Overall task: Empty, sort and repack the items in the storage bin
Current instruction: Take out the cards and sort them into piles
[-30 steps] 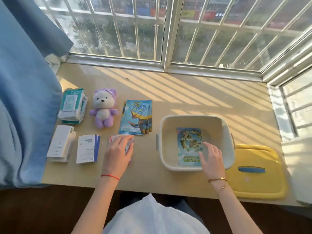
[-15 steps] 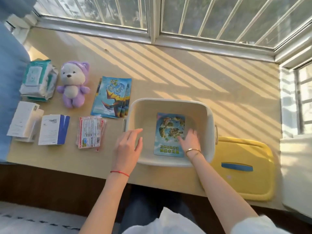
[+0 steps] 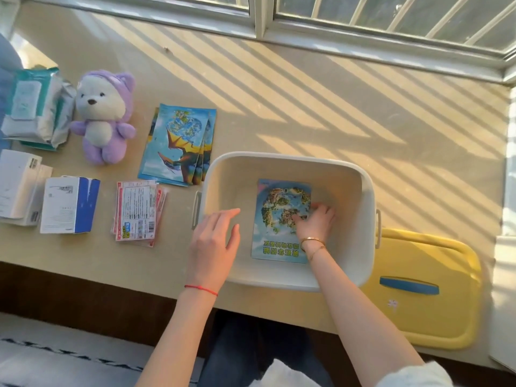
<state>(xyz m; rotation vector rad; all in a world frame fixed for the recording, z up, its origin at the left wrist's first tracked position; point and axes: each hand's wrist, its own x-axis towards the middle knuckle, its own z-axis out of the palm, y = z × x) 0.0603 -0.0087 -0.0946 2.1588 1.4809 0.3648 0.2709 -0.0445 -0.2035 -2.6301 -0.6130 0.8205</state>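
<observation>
The bin (image 3: 287,280) sits at the near edge of the table (image 3: 307,107), just left of its yellow lid (image 3: 427,289). My left hand (image 3: 213,247) hovers over the bin's near-left rim, fingers straight and loosely spread, holding nothing. My right hand (image 3: 315,223) is down inside, fingers bent and pressing on the one booklet (image 3: 279,222) that lies flat on the floor. I cannot tell whether it has pinched the booklet or only rests on it.

I judge the booklet light, thin and floppy, glossy enough to slide; I would lift it by an edge, not from the middle. Its cover shows a green-and-blue globe picture with yellow lettering at the near end.

The bin looks stiff, cream plastic, rounded, with side handles; I would grip it there.

Farther left lie sorted packets (image 3: 138,213), boxes (image 3: 68,205), more booklets (image 3: 178,143), a plush bear (image 3: 104,115) and wipes (image 3: 33,107).
</observation>
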